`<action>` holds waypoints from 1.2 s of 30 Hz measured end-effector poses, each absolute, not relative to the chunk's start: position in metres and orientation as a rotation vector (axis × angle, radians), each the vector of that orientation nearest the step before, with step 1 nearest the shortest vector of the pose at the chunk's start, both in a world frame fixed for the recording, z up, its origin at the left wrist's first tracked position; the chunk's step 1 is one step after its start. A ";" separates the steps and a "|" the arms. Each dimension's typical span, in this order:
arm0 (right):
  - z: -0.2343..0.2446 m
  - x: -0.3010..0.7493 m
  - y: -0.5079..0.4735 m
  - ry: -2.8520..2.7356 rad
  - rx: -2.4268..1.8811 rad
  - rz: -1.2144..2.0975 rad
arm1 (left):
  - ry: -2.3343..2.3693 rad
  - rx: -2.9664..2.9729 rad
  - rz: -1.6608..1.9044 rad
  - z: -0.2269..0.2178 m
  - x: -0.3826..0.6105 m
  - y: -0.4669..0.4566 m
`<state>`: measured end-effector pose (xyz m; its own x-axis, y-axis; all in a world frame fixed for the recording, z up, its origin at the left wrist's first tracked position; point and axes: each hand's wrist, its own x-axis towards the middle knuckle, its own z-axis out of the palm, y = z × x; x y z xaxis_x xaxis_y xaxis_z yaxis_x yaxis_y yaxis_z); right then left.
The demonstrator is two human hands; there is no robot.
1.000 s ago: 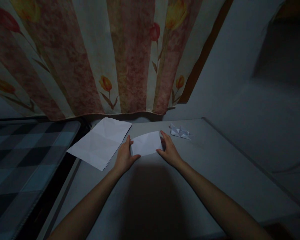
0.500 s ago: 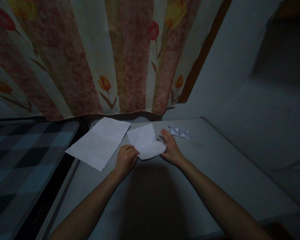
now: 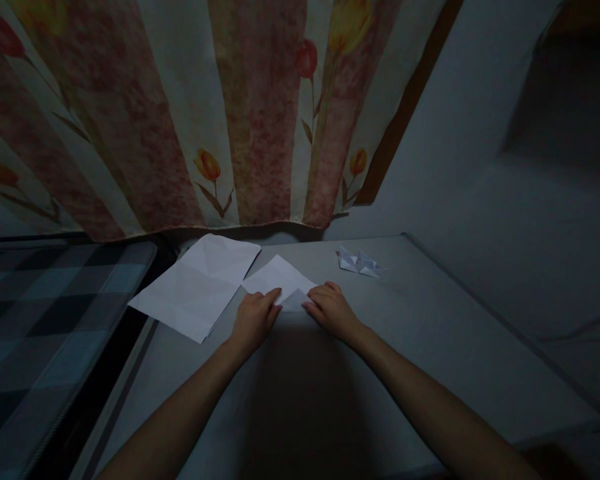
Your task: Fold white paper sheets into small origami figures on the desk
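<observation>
A white sheet of paper (image 3: 279, 272) lies on the pale tabletop, one corner pointing away from me. Its near part is folded up into a greyish triangular flap. My left hand (image 3: 254, 319) pinches the near left side of this sheet between thumb and fingers. On the near right side, my right hand (image 3: 334, 311) grips the paper the same way, fingers closed together. Both thumbs rest by the folded flap. Beyond my right hand sit small folded paper shapes (image 3: 360, 262) with pointed tips, apart from it.
Left of my hands lies a stack of larger white paper sheets (image 3: 195, 287). A checked mattress (image 3: 25, 333) borders the table (image 3: 440, 360) on the left. A tulip-patterned curtain (image 3: 265, 133) hangs behind, and a wall (image 3: 480, 200) stands on the right.
The paper has turned so a corner points away, and its near part is folded up. My right hand has come down and left, from spread fingers to closed on the paper.
</observation>
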<state>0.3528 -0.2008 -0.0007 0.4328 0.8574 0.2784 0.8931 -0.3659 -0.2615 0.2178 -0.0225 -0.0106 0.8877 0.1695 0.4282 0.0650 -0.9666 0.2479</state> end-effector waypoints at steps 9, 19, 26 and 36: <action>0.007 0.344 -0.193 -1.348 -2.473 -0.410 | 0.002 2.913 0.541 -0.011 0.224 -0.019; -0.006 0.323 -0.186 -1.597 -2.504 -0.131 | -0.249 2.924 0.281 0.005 0.217 -0.027; -0.006 0.335 -0.186 -1.505 -2.454 -0.064 | -0.405 2.772 0.049 0.012 0.200 -0.010; -0.011 0.353 -0.189 -1.529 -2.317 0.072 | -0.202 2.802 0.309 0.027 0.200 0.012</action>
<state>0.3528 -0.1894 -0.0107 0.4124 0.8978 0.1543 0.8793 -0.3480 -0.3253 0.1999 0.0118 0.0274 0.9667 -0.1044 0.2336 -0.1722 -0.9407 0.2923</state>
